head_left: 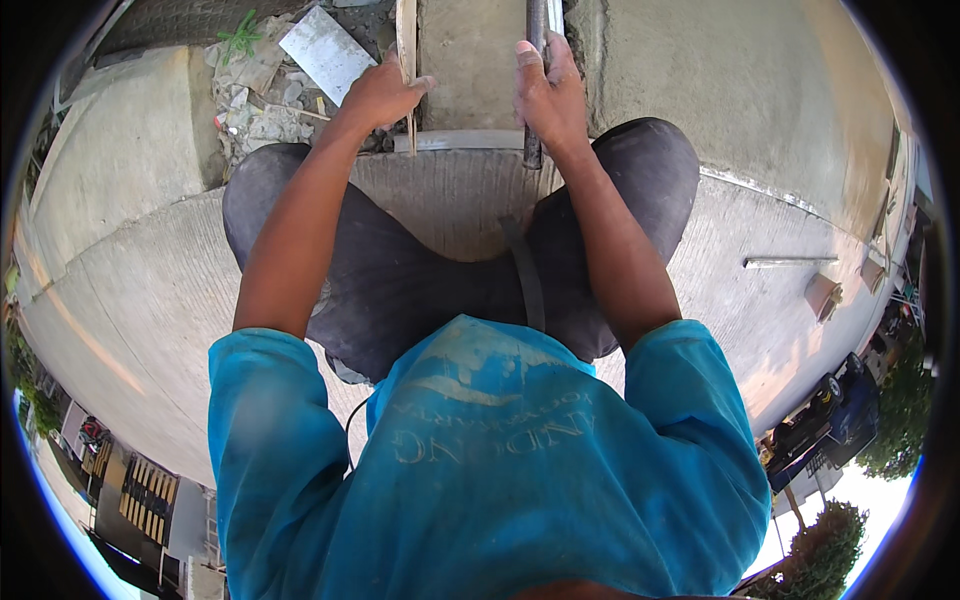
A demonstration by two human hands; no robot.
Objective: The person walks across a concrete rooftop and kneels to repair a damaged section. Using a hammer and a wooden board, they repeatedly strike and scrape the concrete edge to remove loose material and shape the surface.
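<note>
Timber strip [406, 40] lies along the concrete band's [470, 70] left edge, loosely clasped by the left hand [383, 93], thumb out; along the band's right edge, the right hand [554, 97] curls around a dark pipe [537, 22] extending past it both ways.

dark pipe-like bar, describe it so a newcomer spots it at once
Start at the broad grey concrete surface, then find the narrow, smooth concrete strip at top centre. Along that strip's right edge, at the right hand, runs the dark, pipe-like bar. Its rounded form differs from the pale, flat wooden strip at the left hand.
</note>
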